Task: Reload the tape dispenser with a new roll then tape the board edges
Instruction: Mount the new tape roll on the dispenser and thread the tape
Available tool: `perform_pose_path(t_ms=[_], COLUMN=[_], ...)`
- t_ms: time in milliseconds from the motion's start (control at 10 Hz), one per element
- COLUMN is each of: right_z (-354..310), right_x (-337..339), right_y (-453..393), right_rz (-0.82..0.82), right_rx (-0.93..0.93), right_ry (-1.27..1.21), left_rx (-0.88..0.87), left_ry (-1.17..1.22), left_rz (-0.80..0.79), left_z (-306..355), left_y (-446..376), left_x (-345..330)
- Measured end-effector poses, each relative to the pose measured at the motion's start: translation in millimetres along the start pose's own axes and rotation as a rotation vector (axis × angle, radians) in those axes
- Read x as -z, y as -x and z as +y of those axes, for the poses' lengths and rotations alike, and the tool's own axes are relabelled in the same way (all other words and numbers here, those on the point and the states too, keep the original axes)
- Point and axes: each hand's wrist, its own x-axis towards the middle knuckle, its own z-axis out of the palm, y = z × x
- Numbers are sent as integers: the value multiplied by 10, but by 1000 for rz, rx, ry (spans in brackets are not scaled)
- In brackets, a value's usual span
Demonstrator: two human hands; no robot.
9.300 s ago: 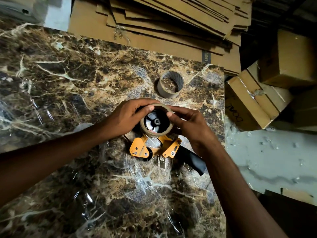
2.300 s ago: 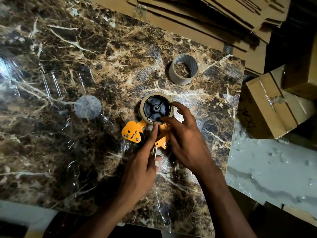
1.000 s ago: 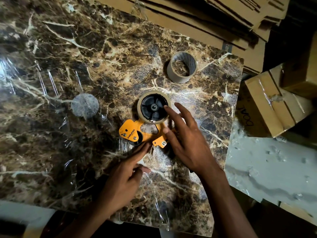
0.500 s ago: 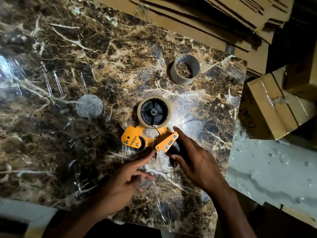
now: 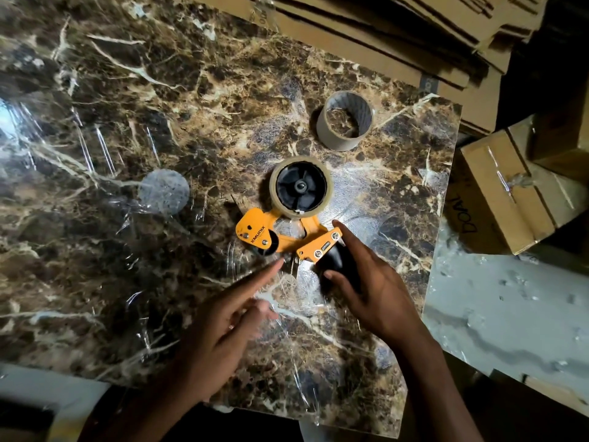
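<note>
An orange tape dispenser (image 5: pixel 280 236) lies flat on the dark marble-patterned board (image 5: pixel 127 154), which is wrapped in clear film. A roll of tape (image 5: pixel 301 186) sits on its black hub. My right hand (image 5: pixel 366 282) closes around the dispenser's black handle (image 5: pixel 334 263), thumb and index finger on either side. My left hand (image 5: pixel 223 320) hovers just below the dispenser, its index finger stretched toward the roller and blade end, holding nothing. An empty cardboard tape core (image 5: pixel 345 121) stands upright on the board behind the dispenser.
Flattened cardboard sheets (image 5: pixel 398 30) are stacked beyond the board's far edge. Taped cardboard boxes (image 5: pixel 510 193) sit to the right, past the board's right edge, over a grey floor (image 5: pixel 510 314). A round pale patch (image 5: pixel 164 191) shows under the film at left.
Since half a second ago my right hand has wrapped closer around the black handle. My left hand has stayed just below the dispenser, finger pointing at it.
</note>
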Motion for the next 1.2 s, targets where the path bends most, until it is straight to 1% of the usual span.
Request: perform_pose_path(t_ms=[100,200,300,400,500,600,700,800,900,1000,1100,1200], right_z=[-27,-25,-27,-7,-36,-195,-145,45,63,53,79,101], right_x=[-4,0,6,-2,21,69,48,1,-1,21,23,26], right_y=[5,-13,-1,0,25,-32,-4,36,0,16,14,-6], right_rz=[-7,-22,-25,-28,-27,-55,-12,-54,-32,-36,-45,-53], right_rx=[10,15,29,-10,-8,-46,-32,-34,-23,-21,-32,-39], right_ry=[11,35,32,25,23,-163,-116,21,-11,-34,-36,-39], left_rx=[5,118,204,282,290,333,368,359,363,270,68,-101], left_ry=[25,-33,82,179,202,149,187,246,179,-14,-383,-661], left_rz=[-87,-132,-97,-23,-26,-74,-146,-137,-117,-69,-140,-79], left_z=[316,511,594,629,609,527,414,346,283,178,-16,-17], left_y=[-213,-382,-570,-659,-592,-508,-464,-449,-413,-313,-222,-152], left_x=[-93,-206,-267,-305,-303,-235,-154,-145,-181,-159,-93,-81])
